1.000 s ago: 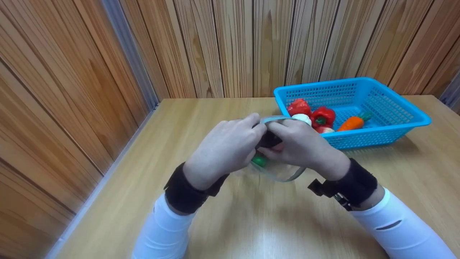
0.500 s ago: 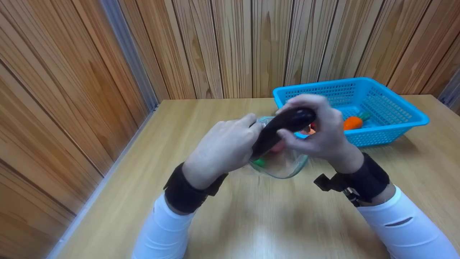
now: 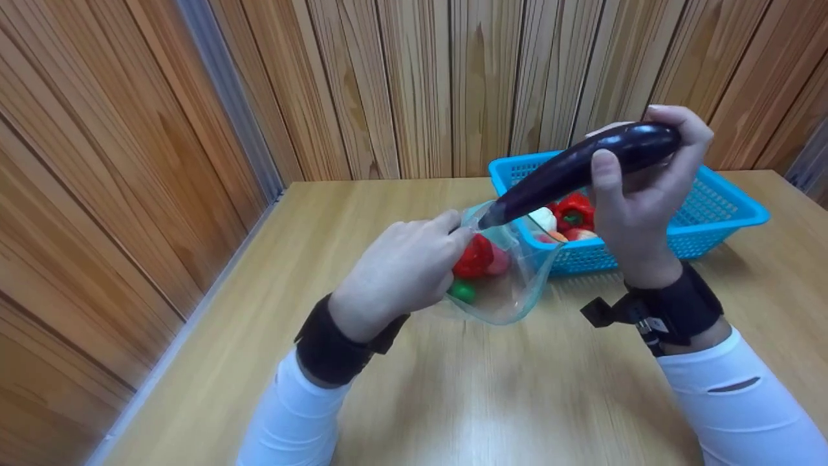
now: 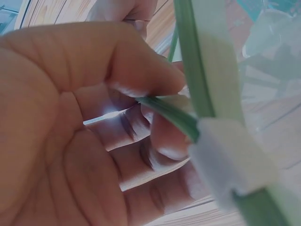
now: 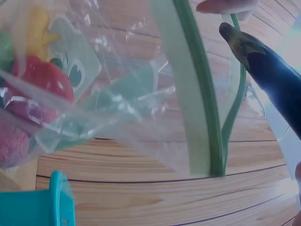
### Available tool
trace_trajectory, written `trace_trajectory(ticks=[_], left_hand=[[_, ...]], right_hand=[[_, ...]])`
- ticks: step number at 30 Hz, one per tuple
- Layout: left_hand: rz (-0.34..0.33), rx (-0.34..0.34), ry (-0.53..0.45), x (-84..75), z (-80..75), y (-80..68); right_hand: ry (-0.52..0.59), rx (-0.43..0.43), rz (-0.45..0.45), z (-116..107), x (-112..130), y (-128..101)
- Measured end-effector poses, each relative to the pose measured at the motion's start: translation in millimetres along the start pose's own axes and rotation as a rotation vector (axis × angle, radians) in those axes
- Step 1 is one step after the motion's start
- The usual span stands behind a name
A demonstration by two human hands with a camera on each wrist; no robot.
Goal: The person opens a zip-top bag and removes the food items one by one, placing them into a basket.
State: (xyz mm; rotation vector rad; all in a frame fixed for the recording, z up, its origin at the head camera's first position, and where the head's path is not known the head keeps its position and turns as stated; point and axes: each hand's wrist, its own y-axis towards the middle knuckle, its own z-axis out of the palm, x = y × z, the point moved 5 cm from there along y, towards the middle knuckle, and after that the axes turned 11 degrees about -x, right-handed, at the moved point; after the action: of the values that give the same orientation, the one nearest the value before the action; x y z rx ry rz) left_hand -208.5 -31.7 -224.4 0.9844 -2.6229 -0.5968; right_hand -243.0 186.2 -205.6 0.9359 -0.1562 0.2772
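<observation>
A pale wooden table [image 3: 453, 401] sits against a wood-panelled wall. The left hand [image 3: 394, 272] pinches the green zip rim of a clear plastic bag [image 3: 511, 291] holding a red pepper [image 3: 474, 257]. The right hand [image 3: 637, 194] grips a dark eggplant [image 3: 576, 169] above the bag's mouth, tip pointing down. Behind stands a blue basket [image 3: 718, 213] with more vegetables.

My left hand [image 3: 398, 272] hides the near side of the bag [image 3: 511, 285]. My right hand [image 3: 640, 194] covers the eggplant's [image 3: 576, 169] thick end and part of the basket [image 3: 731, 213]. The basket's vegetables blur behind the bag.
</observation>
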Motion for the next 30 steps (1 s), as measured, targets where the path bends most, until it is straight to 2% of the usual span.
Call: trace_trajectory(ticks=[2, 4, 9, 12, 15, 17, 18, 20, 23, 26, 30], left_hand=[[-0.002, 0.004, -0.002, 0.7, 0.2, -0.3], [-0.002, 0.007, -0.002, 1.3, 0.3, -0.4], [0.013, 0.02, 0.014, 1.2, 0.5, -0.7], [0.016, 0.021, 0.02, 0.7, 0.3, -1.5], [0.013, 0.013, 0.024, 0.1, -0.4, -2.4], [0.01, 0.013, 0.025, -0.2, -0.5, -2.6], [0.01, 0.015, 0.026, -0.3, -0.3, -2.4], [0.008, 0.021, 0.025, -0.6, 0.1, -1.6], [0.008, 0.033, 0.021, -1.1, 0.7, -0.2], [0.012, 0.035, 0.017, -1.9, 0.9, 0.5], [0.015, 0.032, 0.013, -2.4, 1.1, 0.4]], right_hand=[[-0.023, -0.009, -0.016, -4, -2, 4], [-0.105, -0.011, -0.064, -10, -4, 8], [-0.522, 0.06, -0.222, -31, -18, 12], [-0.752, 0.151, -0.281, -41, -32, 11], [-0.952, 0.308, -0.262, -48, -50, 7], [-1.099, 0.435, -0.187, -54, -63, 3], [-1.169, 0.501, -0.122, -58, -70, 1], [-1.315, 0.62, 0.047, -68, -85, -5], [-1.482, 0.739, 0.302, -88, -102, -12], [-1.56, 0.779, 0.464, -105, -112, -15], [-1.597, 0.809, 0.533, -115, -118, -15]])
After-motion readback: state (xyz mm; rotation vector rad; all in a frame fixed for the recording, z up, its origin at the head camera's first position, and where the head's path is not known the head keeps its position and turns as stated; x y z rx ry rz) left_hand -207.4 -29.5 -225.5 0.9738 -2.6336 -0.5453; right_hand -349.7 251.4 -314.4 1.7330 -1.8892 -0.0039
